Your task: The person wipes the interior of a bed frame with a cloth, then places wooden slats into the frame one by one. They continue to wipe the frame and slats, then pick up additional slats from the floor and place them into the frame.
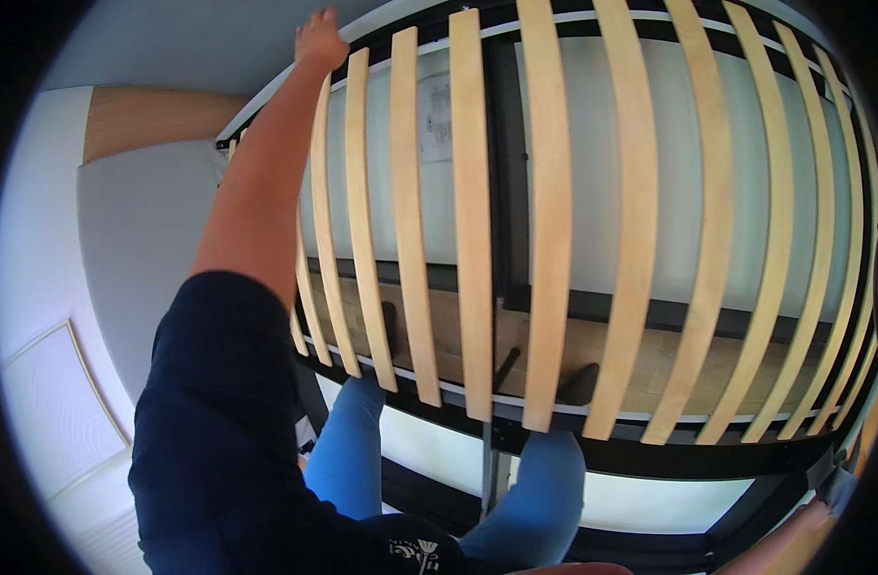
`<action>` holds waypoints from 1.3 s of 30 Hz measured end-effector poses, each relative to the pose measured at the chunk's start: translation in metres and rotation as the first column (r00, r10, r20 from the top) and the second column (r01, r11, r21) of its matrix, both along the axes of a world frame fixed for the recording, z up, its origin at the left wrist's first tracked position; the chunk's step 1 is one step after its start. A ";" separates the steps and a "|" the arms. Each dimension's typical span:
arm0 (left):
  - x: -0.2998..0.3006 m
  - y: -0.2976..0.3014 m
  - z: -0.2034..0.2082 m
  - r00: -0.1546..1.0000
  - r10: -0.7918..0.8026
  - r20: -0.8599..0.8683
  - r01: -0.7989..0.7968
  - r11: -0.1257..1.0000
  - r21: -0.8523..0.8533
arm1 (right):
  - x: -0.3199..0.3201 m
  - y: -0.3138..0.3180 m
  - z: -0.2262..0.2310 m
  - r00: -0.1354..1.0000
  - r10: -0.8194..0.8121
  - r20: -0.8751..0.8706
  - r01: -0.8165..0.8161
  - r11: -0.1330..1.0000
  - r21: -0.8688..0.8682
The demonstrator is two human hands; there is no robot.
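Observation:
A bed frame with pale, bowed wooden slats (473, 220) lies in front of me, its dark side rail (650, 460) closest to my body. My left arm stretches across its left part. At the far edge my left hand (321, 43) rests over the pale far rail (271, 91), with its fingers curled and partly hidden. Low at the right rim, my right hand (811, 517) is closed against a small grey-blue item (842, 489) by the frame's near right corner; its kind is unclear.
Beneath the slats are white panels (592, 172), a dark centre beam (504, 172) and a wooden floor (439, 321). My knees in blue trousers (544, 489) are against the near rail. A grey padded board (137, 230) stands at the left, beside a framed picture (65, 412).

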State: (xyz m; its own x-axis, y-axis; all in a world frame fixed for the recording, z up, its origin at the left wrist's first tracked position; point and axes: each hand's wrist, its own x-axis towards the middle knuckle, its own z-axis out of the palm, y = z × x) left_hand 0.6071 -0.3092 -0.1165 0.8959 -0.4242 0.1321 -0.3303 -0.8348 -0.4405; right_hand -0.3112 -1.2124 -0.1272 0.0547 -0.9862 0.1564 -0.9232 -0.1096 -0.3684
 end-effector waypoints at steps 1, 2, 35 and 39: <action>0.024 0.016 -0.005 0.998 -0.036 0.047 0.029 0.990 0.136 | 0.029 0.033 -0.008 0.995 0.097 0.001 -0.097 0.995 0.007; 0.023 0.004 -0.011 0.994 0.038 -0.104 -0.022 0.988 0.155 | 0.062 0.074 0.000 0.984 0.176 0.001 -0.176 0.984 0.008; 0.013 0.045 -0.090 0.905 0.124 -0.407 -0.273 0.903 -0.331 | 0.825 0.709 -0.097 0.063 0.998 -0.002 -0.955 0.060 0.290; 0.053 0.050 -0.117 0.860 0.058 -0.506 -0.206 0.948 -0.243 | 0.830 0.528 -0.127 -0.218 0.895 -0.388 -0.968 -0.146 0.206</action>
